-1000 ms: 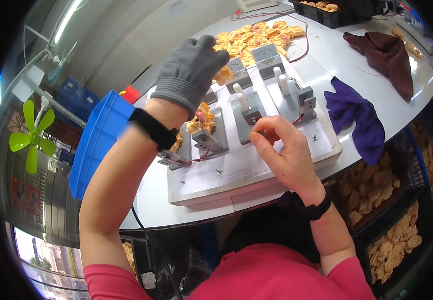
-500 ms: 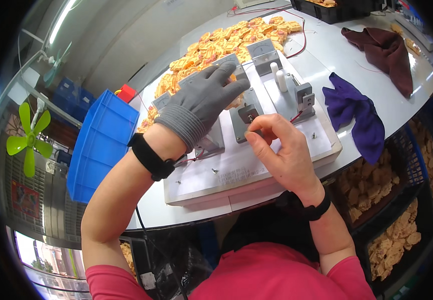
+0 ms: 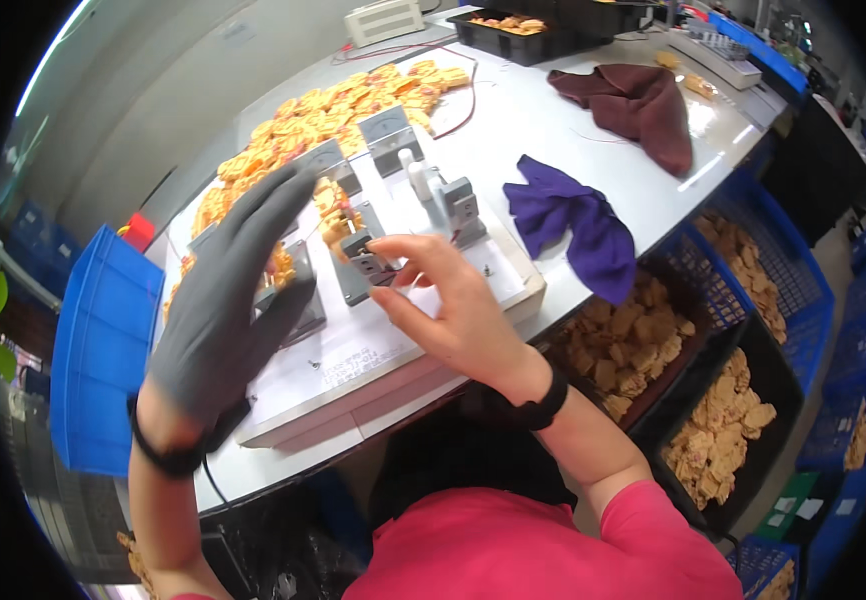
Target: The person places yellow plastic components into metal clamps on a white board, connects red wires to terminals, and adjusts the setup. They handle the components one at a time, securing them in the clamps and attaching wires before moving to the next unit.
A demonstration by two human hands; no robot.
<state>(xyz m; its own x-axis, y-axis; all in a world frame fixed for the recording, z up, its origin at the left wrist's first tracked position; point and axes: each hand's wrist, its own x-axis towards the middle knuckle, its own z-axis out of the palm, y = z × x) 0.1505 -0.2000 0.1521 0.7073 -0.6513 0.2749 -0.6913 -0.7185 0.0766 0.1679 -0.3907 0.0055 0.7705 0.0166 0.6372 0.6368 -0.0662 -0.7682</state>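
Observation:
My left hand (image 3: 238, 290), in a grey glove, is held over the left test fixture (image 3: 303, 318), fingers stretched out and thumb apart. It partly hides a yellow-orange piece (image 3: 279, 268) there. My bare right hand (image 3: 458, 315) is at the front of the middle fixture (image 3: 353, 290). Its index fingertip is at a small grey block (image 3: 361, 248), with the thumb spread below. Behind the block, a yellow-orange moulded piece (image 3: 333, 212) sits on that fixture. The right fixture (image 3: 428, 200) has white upright handles and a grey block (image 3: 461, 205). The fixtures stand on a thick white board (image 3: 393, 350).
A heap of yellow-orange pieces (image 3: 323, 115) lies behind the fixtures. Purple (image 3: 578, 225) and maroon cloths (image 3: 633, 110) lie at right. A blue bin (image 3: 103, 350) stands left. Crates of pale pieces (image 3: 718, 425) sit below the table's right edge. A red wire (image 3: 468, 105) crosses the back.
My view has swung to the right. My gloved left hand has moved off the middle fixture to the left, uncovering the piece there. My right thumb and index finger are farther apart.

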